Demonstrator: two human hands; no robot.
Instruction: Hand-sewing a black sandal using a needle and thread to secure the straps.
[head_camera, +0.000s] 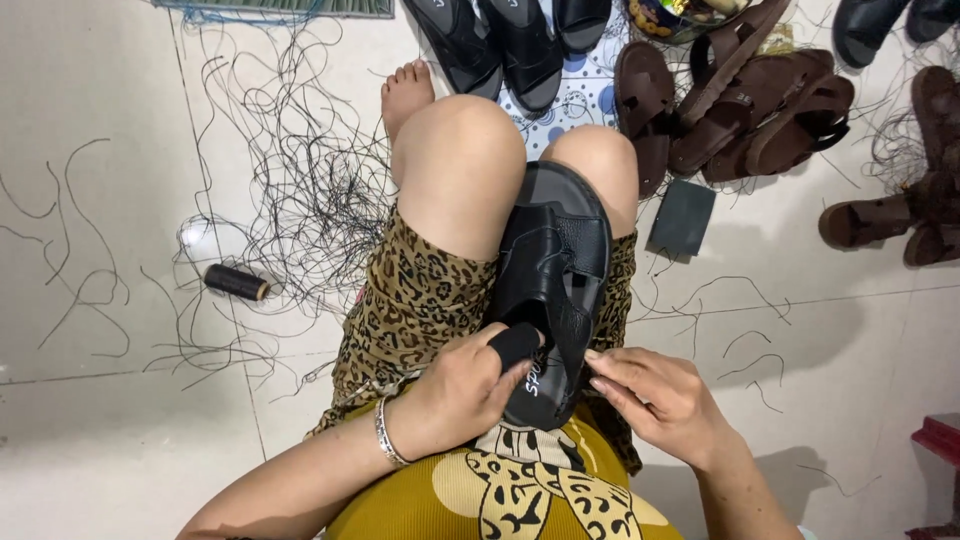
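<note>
Black leather sandal (553, 290) lies on the lap, between the knees, its long axis running straight away from the fingers: the heel end sits at the fingertips, the toe end points off toward the knees. Both hands meet at the near end, so neither has to reach; the left is a touch more on top of it, the right just beside its edge.

Left hand (462, 385) is clenched around the heel strap, thumb over it and fingers curled beneath, gripping the sandal's near end. A silver bangle (388, 435) rings that wrist.

Right hand (655, 395) is half closed, forefinger and thumb drawn together at the sandal's side edge, touching it. Whether they pinch a needle or thread there is too small to tell.

Beyond the fingers to the left, a dark thread spool (237, 282) lies on the tile floor (90, 250) among loose thread (310, 170). Beyond them to the right sit brown sandals (745, 110), well apart; black ones (505, 40) lie past the knees.
</note>
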